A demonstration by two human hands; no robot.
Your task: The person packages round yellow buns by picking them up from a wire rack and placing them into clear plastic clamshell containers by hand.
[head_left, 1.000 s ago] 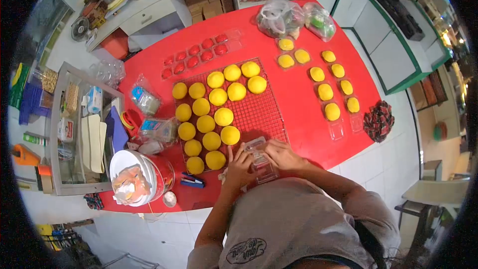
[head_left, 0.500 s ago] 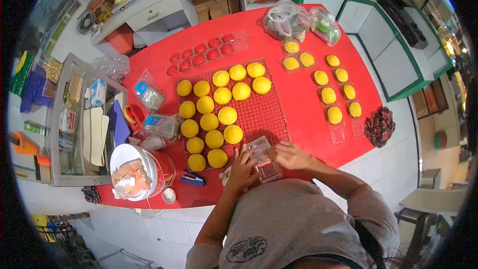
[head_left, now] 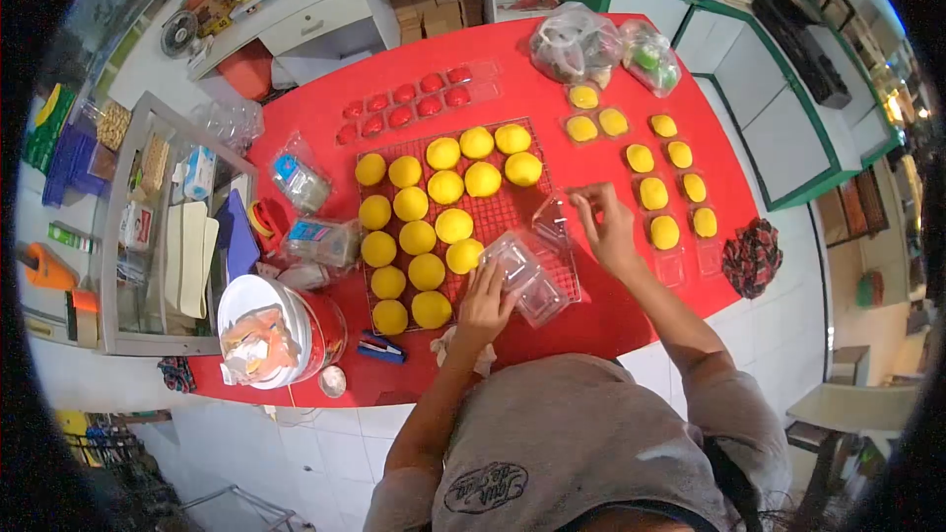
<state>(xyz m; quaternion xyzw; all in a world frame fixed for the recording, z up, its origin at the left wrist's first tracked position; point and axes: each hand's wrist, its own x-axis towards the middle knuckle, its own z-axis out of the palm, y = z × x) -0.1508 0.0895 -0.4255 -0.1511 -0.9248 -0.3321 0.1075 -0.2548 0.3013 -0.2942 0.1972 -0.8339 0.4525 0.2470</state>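
Note:
My left hand (head_left: 483,303) is closed on the edge of some clear plastic containers (head_left: 537,291) lying over the rack's near right corner. My right hand (head_left: 608,225) is raised to the right, its fingers pinching another clear plastic container (head_left: 552,220), held apart from the others. Beside my left hand, round yellow buns (head_left: 431,310) stand in rows on a wire cooling rack (head_left: 517,217). A crumpled cloth (head_left: 461,350) lies under my left wrist.
Yellow buns in clear trays (head_left: 652,193) stand at the right, red ones (head_left: 399,116) at the back. Plastic bags (head_left: 576,44) lie at the far edge. A white bucket (head_left: 261,305), a blue stapler (head_left: 381,347) and a glass case (head_left: 148,236) are on the left.
My right hand has moved up and right, drawing one clear container away from the others. My left hand and its containers have shifted slightly forward over the rack's corner.

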